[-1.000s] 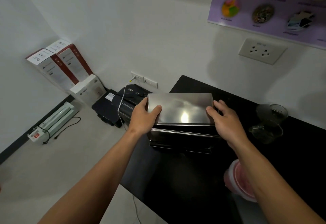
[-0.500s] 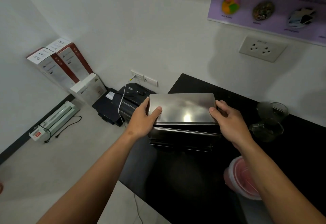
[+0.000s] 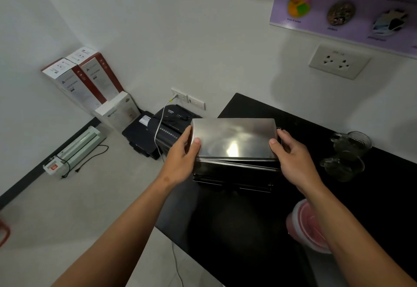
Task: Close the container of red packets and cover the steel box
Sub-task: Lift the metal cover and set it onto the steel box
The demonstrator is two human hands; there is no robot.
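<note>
A shiny steel lid (image 3: 233,137) lies on top of the steel box (image 3: 234,175), which stands near the far left corner of the black counter (image 3: 225,225). My left hand (image 3: 182,158) grips the lid's left end, thumb on top. The lid's right end is held the same way by my right hand (image 3: 293,158). The lid's front edge sits slightly above the box rim. A clear container of red packets (image 3: 304,223), with a lid on it, stands at the front right, partly hidden by my right forearm.
Two glass cups (image 3: 347,153) stand on the counter to the right of the box. On the floor to the left are a black shredder (image 3: 171,128), cardboard boxes (image 3: 88,83) and a laminator (image 3: 76,146). A wall socket (image 3: 338,62) sits above the counter.
Both hands have stayed on the lid's ends. The lid has settled a little lower onto the box. The view has shifted slightly.
</note>
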